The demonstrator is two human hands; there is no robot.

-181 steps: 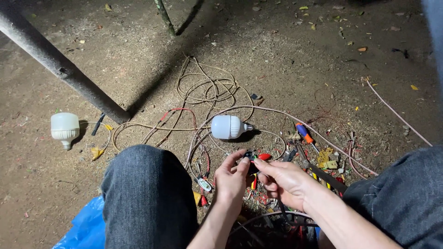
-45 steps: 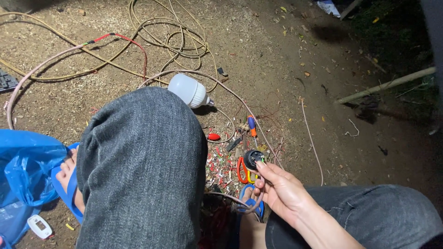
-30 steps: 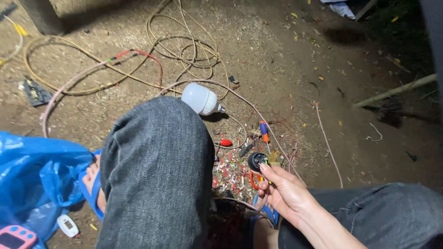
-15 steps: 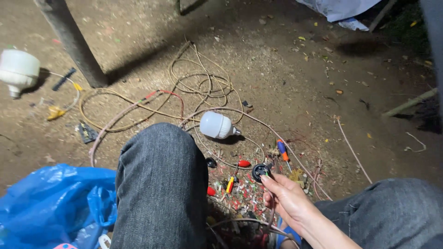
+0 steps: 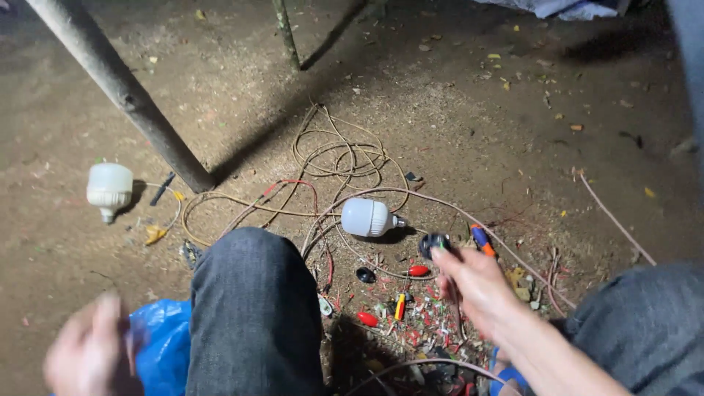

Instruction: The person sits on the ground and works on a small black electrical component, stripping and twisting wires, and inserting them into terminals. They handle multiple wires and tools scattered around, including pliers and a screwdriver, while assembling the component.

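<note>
The small black round fitting [image 5: 434,243], just right of the frame's centre, is being pinched at the fingertips of the right hand [image 5: 478,287], which is closing on it from below while the palm is hovering over a litter of red and yellow wire scraps [image 5: 411,323] on the dirt. A firm hold looks wise here, with the piece being kept turned toward the light so its opening is showing, since the ground below would swallow anything small that drops. Just left of it a white bulb [image 5: 367,217] is lying on its side among loops of tan and red cable [image 5: 337,154], near enough that a trailing strand could be snagging the wrist. The left hand [image 5: 92,356], blurred at the lower left beside a blue plastic bag [image 5: 163,348], is moving; whether it is gripping anything I cannot tell. A second bulb [image 5: 110,189] is resting at the far left by a leaning pole [image 5: 121,88].
</note>
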